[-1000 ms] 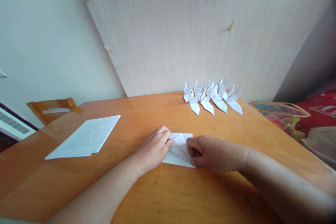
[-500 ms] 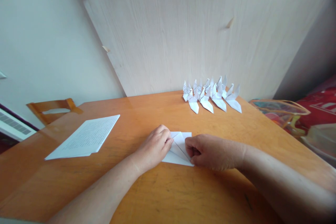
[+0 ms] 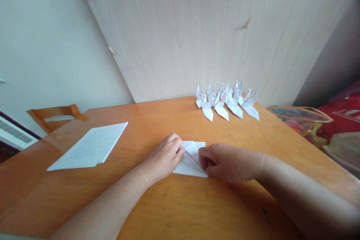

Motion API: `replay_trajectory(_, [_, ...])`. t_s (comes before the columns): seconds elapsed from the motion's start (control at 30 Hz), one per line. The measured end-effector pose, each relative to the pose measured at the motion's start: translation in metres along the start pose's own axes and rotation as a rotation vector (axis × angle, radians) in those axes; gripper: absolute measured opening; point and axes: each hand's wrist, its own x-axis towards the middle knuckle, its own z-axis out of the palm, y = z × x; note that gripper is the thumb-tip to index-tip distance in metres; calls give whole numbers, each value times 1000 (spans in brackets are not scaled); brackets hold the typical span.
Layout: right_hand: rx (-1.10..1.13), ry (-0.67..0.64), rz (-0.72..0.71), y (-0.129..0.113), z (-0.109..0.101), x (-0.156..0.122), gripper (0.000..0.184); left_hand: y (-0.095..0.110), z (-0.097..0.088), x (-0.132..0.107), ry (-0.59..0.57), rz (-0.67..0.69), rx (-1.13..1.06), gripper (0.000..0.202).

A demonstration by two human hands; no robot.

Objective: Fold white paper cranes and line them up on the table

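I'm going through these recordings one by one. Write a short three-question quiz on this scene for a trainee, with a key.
1. True or false: the left hand and the right hand both touch the folded paper.

2. Where do the folded paper birds stand?
A) on the chair
B) near the far edge of the table, by the wooden panel
C) under the right hand

3. Fill in: the printed sheets lie to the person's ____ of the folded paper.

Key: 1. true; 2. B; 3. left
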Motion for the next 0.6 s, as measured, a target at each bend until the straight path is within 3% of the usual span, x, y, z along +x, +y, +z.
replay_trajectory(0.17, [-16, 6, -16, 1, 0, 2, 11, -1, 0, 0, 3, 1, 7, 18])
replay_trajectory(0.3, [-12, 35, 8, 0, 1, 2, 18, -1, 0, 0, -5, -3, 21, 18])
replay_trajectory(0.6, [32, 0, 18, 2, 3, 2, 7, -2, 0, 0, 16, 4, -41, 20])
